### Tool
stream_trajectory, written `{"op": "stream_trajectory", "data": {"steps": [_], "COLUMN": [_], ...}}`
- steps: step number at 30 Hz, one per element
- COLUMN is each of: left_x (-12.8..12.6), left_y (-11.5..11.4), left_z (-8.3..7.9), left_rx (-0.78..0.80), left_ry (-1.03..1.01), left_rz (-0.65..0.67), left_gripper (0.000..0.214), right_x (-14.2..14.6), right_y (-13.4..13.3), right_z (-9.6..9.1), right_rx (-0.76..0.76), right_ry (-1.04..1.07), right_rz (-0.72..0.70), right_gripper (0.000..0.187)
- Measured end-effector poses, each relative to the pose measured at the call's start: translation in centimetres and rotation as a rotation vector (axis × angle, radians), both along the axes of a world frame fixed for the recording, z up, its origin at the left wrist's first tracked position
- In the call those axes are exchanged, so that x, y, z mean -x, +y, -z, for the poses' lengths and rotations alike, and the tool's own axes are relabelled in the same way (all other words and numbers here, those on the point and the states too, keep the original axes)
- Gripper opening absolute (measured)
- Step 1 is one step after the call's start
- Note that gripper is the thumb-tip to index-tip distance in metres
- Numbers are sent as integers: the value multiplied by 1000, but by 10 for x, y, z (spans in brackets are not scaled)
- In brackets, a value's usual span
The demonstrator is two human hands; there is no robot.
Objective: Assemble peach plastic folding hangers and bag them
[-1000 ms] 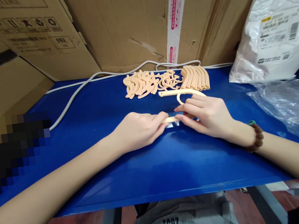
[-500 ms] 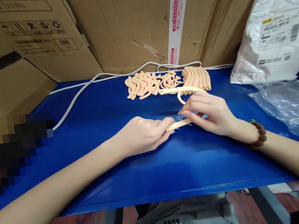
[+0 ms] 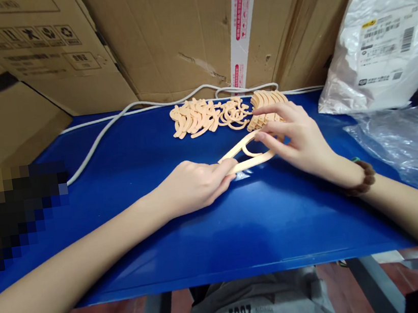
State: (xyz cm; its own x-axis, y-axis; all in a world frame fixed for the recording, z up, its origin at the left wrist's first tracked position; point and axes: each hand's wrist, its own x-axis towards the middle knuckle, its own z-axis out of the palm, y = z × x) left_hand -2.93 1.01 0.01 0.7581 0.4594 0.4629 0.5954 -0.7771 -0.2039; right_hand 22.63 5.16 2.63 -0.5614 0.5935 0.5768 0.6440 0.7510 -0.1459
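Note:
A cream plastic folding hanger (image 3: 253, 162) is held between my hands above the blue table. My left hand (image 3: 197, 184) is closed, thumb and fingers pinching the left ends of its two slim arms. On the other side, my right hand (image 3: 298, 134) grips the right end, thumb on the piece and index finger lifted away. The curved hook (image 3: 247, 150) shows between the two arms; the joint at the right end is hidden by my right fingers. Just behind lie loose hooks (image 3: 234, 112), curved hanger arms (image 3: 193, 117) and a row of stacked curved arms (image 3: 267, 98).
Cardboard boxes (image 3: 177, 32) stand along the back of the blue table (image 3: 219, 237). A white cable (image 3: 101, 127) runs across the rear and left. At the right are a white shipping bag (image 3: 370, 68) and clear plastic film (image 3: 397, 152).
The upper hanger arm has swung down toward the lower one, its left end now at my left fingers. My right hand has shifted slightly up and right. The view has shifted a little.

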Motion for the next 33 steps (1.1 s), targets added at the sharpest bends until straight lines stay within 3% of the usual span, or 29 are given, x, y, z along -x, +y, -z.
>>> {"op": "stream_trajectory", "data": {"steps": [8,18,28,33], "left_x": [1,6,4,5], "left_y": [2,4,11,12], "left_z": [0,-10,-7,-4], "left_rx": [-17,56,210,120], "left_ry": [59,75,97,32], "left_rz": [10,224,294,286], "left_gripper": [28,14,17,20], "right_x": [0,-2,-2,-2], "right_y": [2,2,0,2], "right_z": [4,0,-2,2], "right_rx": [11,-8,-5,-12], "right_ry": [-261,-347,-371,-409], "right_rz": [-44,108,140,175], "right_gripper": [31,33,37,37]}}
